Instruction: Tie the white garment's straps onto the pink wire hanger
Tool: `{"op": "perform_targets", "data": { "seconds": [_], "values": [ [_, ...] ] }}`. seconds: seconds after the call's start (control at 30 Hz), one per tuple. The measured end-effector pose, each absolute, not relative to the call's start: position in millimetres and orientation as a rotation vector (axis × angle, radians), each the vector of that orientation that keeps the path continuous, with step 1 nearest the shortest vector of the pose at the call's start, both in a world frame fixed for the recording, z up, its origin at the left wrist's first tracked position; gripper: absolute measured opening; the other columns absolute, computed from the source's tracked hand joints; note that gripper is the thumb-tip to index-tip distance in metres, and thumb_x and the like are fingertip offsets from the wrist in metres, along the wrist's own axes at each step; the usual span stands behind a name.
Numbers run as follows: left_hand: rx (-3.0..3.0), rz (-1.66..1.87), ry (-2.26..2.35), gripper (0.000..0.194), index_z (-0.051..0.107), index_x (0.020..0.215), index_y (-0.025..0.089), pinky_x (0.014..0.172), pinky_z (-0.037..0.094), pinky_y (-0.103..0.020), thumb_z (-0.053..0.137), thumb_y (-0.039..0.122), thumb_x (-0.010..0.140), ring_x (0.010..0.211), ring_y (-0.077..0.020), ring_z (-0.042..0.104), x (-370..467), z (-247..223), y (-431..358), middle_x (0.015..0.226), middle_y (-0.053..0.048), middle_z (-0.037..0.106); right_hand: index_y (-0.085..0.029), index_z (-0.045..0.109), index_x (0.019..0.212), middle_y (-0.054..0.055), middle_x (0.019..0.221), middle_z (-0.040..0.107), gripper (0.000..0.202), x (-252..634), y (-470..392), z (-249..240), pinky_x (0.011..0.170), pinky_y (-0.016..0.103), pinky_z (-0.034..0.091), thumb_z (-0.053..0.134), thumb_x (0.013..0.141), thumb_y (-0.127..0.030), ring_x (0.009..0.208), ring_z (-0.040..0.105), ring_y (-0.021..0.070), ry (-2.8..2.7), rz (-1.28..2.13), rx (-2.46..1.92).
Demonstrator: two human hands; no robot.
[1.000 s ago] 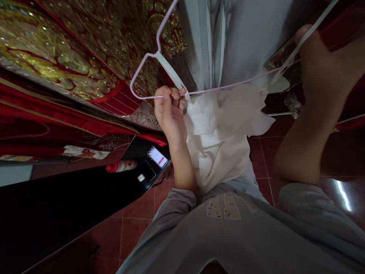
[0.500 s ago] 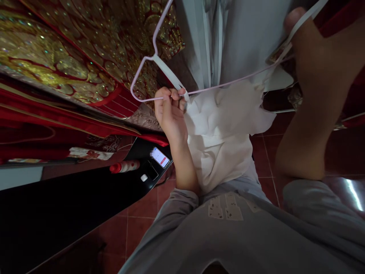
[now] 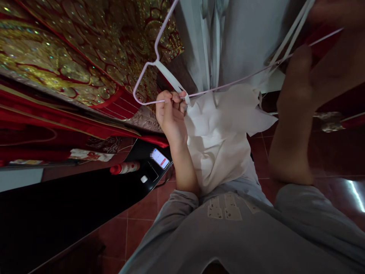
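A thin pink clothes hanger (image 3: 137, 82) runs across the view, its hook end rising out of the top. My left hand (image 3: 171, 110) is closed round its bottom bar, near the left corner. A white strap (image 3: 169, 76) loops over that corner and passes by my left fingers. Below the bar hangs a cream-white garment (image 3: 216, 140), its upper edge crumpled. At the far right, my right hand (image 3: 322, 72) is dark and smeared, beside the hanger's other end. White straps (image 3: 296, 28) stretch upward next to it; whether its fingers grip them is hidden.
Red and gold sequined garments (image 3: 85, 49) hang at the left. A black table (image 3: 57, 213) below them bears a red-capped bottle (image 3: 125, 168), a lit phone (image 3: 161, 158) and a white earbud case (image 3: 144, 179). Pale grey fabric (image 3: 242, 38) stands behind the hanger, above red floor tiles (image 3: 139, 236).
My right hand has shifted left, and the strap over its thumb now runs upward in two taut lines. The hanger's left end and my left hand have moved slightly right and down.
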State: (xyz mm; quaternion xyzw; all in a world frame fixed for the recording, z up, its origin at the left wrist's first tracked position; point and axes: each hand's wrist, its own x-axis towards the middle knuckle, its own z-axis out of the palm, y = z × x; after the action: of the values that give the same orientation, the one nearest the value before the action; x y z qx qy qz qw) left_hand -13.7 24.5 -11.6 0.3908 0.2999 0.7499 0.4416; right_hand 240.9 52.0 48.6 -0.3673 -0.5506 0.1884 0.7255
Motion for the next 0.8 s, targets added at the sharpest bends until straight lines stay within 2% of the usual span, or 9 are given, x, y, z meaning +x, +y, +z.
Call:
{"op": "perform_targets", "data": {
  "seconds": [0.07, 0.13, 0.17, 0.3, 0.37, 0.47, 0.53, 0.63, 0.8],
  "values": [
    [0.98, 1.864, 0.781, 0.017, 0.058, 0.094, 0.024, 0.082, 0.058, -0.025, 0.061, 0.036, 0.106, 0.1, -0.0192, 0.071, -12.9, -11.4, 24.6, 0.087, -0.003, 0.06, -0.029, 0.081, 0.113, -0.003, 0.108, 0.08, 0.025, 225.7, 45.9, 30.8, 0.107, 0.042, 0.06, 0.066, 0.097, -0.018, 0.108, 0.075, 0.0193, -1.563, 0.035, -0.571],
    [0.976, 1.867, 0.81, 0.016, 0.059, 0.094, 0.024, 0.082, 0.059, -0.024, 0.057, 0.032, 0.107, 0.1, -0.0187, 0.071, -14.0, -10.8, 24.1, 0.087, -0.003, 0.061, -0.028, 0.075, 0.126, 0.002, 0.114, 0.08, 0.029, 208.0, 38.5, 14.0, 0.098, 0.046, 0.06, 0.061, 0.101, -0.025, 0.102, 0.075, 0.0217, -1.812, 0.007, -0.664],
    [0.972, 1.867, 0.815, 0.015, 0.059, 0.094, 0.024, 0.082, 0.059, -0.024, 0.056, 0.03, 0.108, 0.099, -0.018, 0.071, -14.9, -10.3, 23.6, 0.085, -0.003, 0.061, -0.029, 0.074, 0.125, 0.003, 0.111, 0.08, 0.028, 199.8, 34.6, 6.8, 0.097, 0.048, 0.059, 0.06, 0.101, -0.027, 0.1, 0.075, 0.023, -1.879, 0.034, -0.751],
    [0.999, 1.878, 0.849, 0.014, 0.062, 0.098, 0.025, 0.081, 0.058, -0.024, 0.054, 0.025, 0.109, 0.094, -0.0162, 0.072, -18.0, -9.9, 21.1, 0.083, -0.002, 0.061, -0.035, 0.072, 0.122, 0.003, 0.106, 0.077, 0.026, 179.8, 21.3, -9.8, 0.106, 0.056, 0.052, 0.056, 0.101, -0.034, 0.102, 0.07, 0.0268, -1.906, 0.098, -1.081],
    [1.069, 1.923, 0.84, 0.006, 0.064, 0.106, 0.025, 0.086, 0.058, -0.027, 0.063, 0.031, 0.107, 0.095, -0.0167, 0.071, -18.0, -12.0, 21.3, 0.092, -0.002, 0.066, -0.038, 0.071, 0.124, 0.004, 0.111, 0.076, 0.028, 177.4, 18.0, -11.9, 0.112, 0.059, 0.048, 0.054, 0.101, -0.037, 0.108, 0.068, 0.0284, -1.879, 0.117, -1.144],
    [1.192, 1.931, 0.829, 0.037, 0.064, 0.119, 0.026, 0.099, 0.057, -0.035, 0.081, 0.05, 0.096, 0.107, -0.0206, 0.071, -16.4, -18.9, 23.0, 0.114, -0.004, 0.07, -0.039, 0.07, 0.124, 0.005, 0.111, 0.076, 0.028, 176.7, 18.4, -13.3, 0.122, 0.063, 0.042, 0.055, 0.1, -0.04, 0.114, 0.066, 0.03, -1.864, 0.106, -1.16],
    [1.264, 1.856, 0.896, 0.045, 0.064, 0.118, 0.026, 0.104, 0.055, -0.04, 0.082, 0.057, 0.092, 0.115, -0.0244, 0.069, -14.3, -24.1, 22.3, 0.118, -0.006, 0.07, -0.038, 0.07, 0.124, 0.006, 0.111, 0.075, 0.029, 176.0, 21.0, -15.5, 0.127, 0.065, 0.037, 0.056, 0.099, -0.04, 0.116, 0.065, 0.0304, -1.857, 0.103, -1.154],
    [1.365, 1.754, 0.99, 0.04, 0.068, 0.11, 0.024, 0.102, 0.055, -0.04, 0.079, 0.059, 0.094, 0.11, -0.025, 0.071, -10.9, -26.5, 14.2, 0.111, -0.007, 0.073, -0.037, 0.07, 0.123, 0.006, 0.112, 0.075, 0.029, 174.9, 25.3, -19.9, 0.131, 0.066, 0.031, 0.056, 0.098, -0.039, 0.117, 0.064, 0.0299, -1.837, 0.112, -1.144],
    [1.506, 1.629, 1.215, 0.024, 0.075, 0.105, 0.023, 0.089, 0.054, -0.033, 0.078, 0.046, 0.098, 0.093, -0.0196, 0.068, -16.9, -5.4, -9.9, 0.098, -0.004, 0.072, -0.04, 0.068, 0.119, 0.003, 0.109, 0.074, 0.024, 176.9, 24.4, -21.0, 0.133, 0.064, 0.029, 0.055, 0.099, -0.036, 0.117, 0.065, 0.0273, -1.768, 0.047, -1.07]
  ]
}}
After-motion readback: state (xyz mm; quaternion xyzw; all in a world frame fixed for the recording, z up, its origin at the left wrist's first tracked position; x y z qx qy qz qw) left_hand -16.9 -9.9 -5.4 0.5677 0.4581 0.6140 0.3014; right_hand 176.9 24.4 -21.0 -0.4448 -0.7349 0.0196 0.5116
